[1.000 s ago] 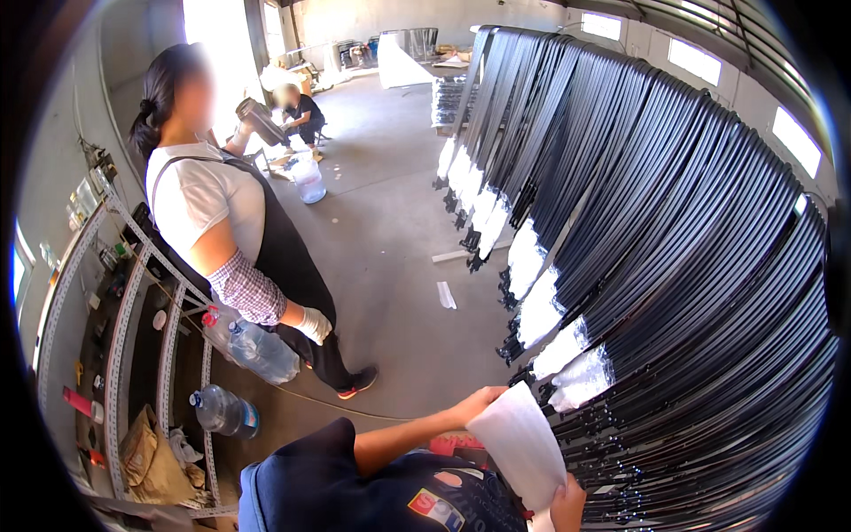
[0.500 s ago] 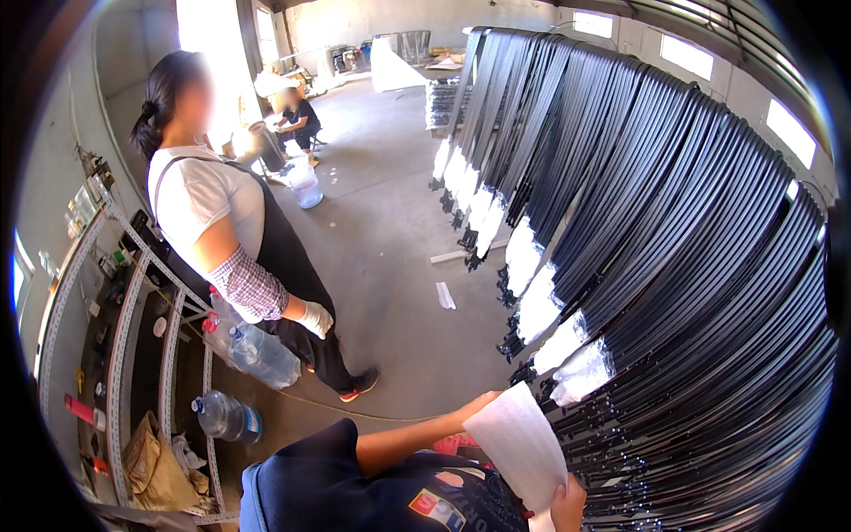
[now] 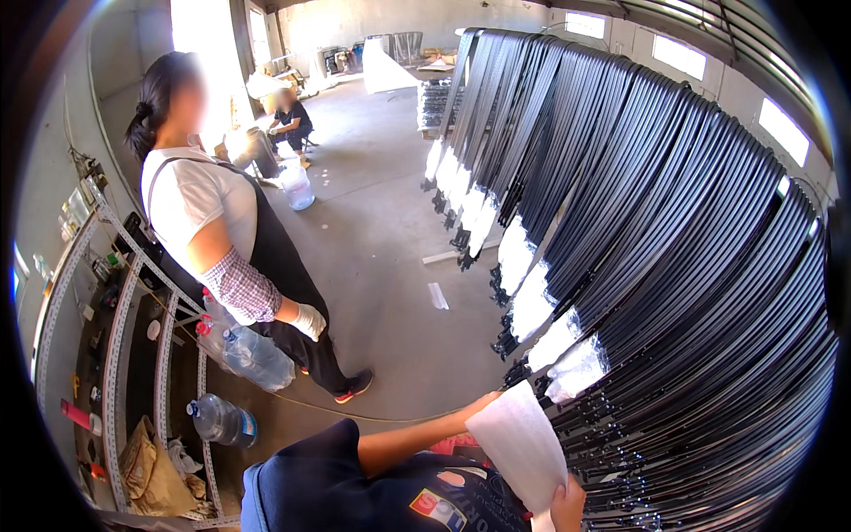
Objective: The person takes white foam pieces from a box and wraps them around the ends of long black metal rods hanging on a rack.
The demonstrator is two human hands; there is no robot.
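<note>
A white, soft-looking sheet (image 3: 519, 434), perhaps foam, is tilted in front of my dark printed shirt. My right hand (image 3: 569, 507) is closed on its lower right edge. From the left, my left forearm (image 3: 417, 442) reaches across to the sheet's upper left edge. There my left hand (image 3: 483, 403) goes behind the sheet, so its fingers are hidden. Just beyond the sheet hang many long black strips (image 3: 656, 204) on a rack, several with white wrapping (image 3: 578, 368) around their lower ends.
At left stands a person (image 3: 213, 213) in a white shirt and dark apron, one gloved hand lowered. Metal shelving (image 3: 115, 372) lines the left wall, with large water bottles (image 3: 223, 420) beside it. Another person (image 3: 291, 120) sits farther back. A white scrap (image 3: 438, 296) lies on the floor.
The whole view has shifted slightly, with the rack and the standing person a little farther left in the picture. Both my hands and the sheet keep nearly the same position.
</note>
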